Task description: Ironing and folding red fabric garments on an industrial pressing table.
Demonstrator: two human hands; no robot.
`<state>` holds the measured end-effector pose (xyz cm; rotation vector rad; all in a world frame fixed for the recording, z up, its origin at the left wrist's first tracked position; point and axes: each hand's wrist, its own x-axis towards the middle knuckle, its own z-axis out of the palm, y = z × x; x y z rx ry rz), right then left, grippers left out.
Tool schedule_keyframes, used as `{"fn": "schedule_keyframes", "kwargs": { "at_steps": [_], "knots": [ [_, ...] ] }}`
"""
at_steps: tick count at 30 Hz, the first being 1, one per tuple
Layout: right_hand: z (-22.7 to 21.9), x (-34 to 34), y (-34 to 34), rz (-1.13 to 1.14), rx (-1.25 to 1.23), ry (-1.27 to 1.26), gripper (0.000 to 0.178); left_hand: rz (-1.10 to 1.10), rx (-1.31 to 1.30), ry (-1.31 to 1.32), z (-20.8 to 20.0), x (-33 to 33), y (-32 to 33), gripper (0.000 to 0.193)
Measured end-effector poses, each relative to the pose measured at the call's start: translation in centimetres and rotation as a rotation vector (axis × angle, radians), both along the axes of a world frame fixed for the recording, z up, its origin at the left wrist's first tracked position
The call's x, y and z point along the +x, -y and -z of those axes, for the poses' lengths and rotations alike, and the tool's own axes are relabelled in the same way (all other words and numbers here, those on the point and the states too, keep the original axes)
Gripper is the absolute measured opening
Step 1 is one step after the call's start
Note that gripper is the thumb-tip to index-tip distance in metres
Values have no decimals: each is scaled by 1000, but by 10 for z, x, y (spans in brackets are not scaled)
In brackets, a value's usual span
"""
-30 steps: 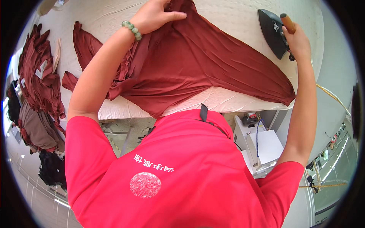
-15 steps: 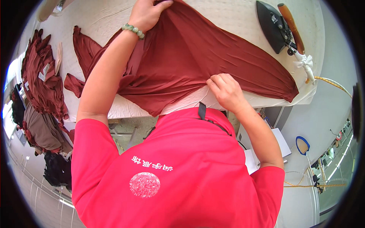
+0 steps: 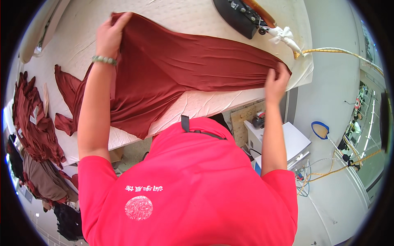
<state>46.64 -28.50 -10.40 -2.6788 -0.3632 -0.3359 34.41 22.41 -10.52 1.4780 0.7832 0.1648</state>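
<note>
A dark red, thin garment (image 3: pixel 150 74) lies spread over the white padded table, with one long sleeve-like part stretched out to the right. At its upper left corner, my left hand (image 3: pixel 110 37) pinches the cloth between thumb and fingers; a beaded bracelet sits on that wrist. My right hand (image 3: pixel 277 83), slightly smeared by motion, is at the narrow right end of the sleeve-like part, thumb and fingers on the cloth. Whether it grips the edge there is hard to make out. Folds run lengthwise along the stretched part.
Beyond the cloth stands a black iron (image 3: pixel 236 18) with a wooden handle and a white-wrapped hose joint (image 3: pixel 283 36). More dark red garments (image 3: pixel 35 119) hang at the left, beside a brown one (image 3: pixel 45 176). A white box-like unit (image 3: pixel 293 141) stands below the table (image 3: pixel 197 102) at right.
My right hand has moved from the near hem out to the right end of the sleeve-like part. My left hand still holds its corner. The whole view has shifted.
</note>
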Motion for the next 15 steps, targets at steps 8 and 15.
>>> {"fn": "schedule_keyframes", "kwargs": {
  "at_steps": [8,15],
  "knots": [
    [30,79,92,267,9,-246,43,-226,416,102,-10,-46,-29,34],
    [27,91,115,252,465,-307,28,436,1362,122,-22,-37,136,12]
  ]
}}
